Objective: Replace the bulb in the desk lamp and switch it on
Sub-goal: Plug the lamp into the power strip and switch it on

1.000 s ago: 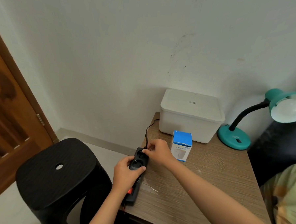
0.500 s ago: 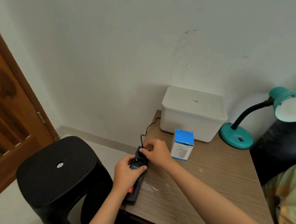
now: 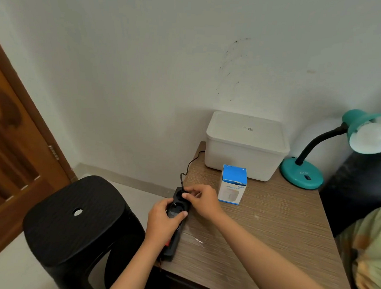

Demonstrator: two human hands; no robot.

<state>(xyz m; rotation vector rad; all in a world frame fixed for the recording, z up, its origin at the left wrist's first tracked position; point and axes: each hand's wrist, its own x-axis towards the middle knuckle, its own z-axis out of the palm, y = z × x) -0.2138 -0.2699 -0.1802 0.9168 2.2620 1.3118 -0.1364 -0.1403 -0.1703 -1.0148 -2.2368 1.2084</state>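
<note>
Not much has changed in the last second: both hands stay on the long black plastic power strip [image 3: 177,212] at the near left edge of the brown wooden surface [image 3: 268,232]. The left hand [image 3: 162,222] still wraps its grip around the middle of the strip to keep it from sliding. The right hand [image 3: 201,200] still pinches its fingertips at the far end of the strip, where the thin black cord [image 3: 187,166] goes in; I cannot tell if it holds a plug. The teal desk lamp with a bendy black neck [image 3: 302,174] stands far right, well apart from the hands, with a white bulb [image 3: 372,136] in its shade. It looks like the power is being dealt with first.
</note>
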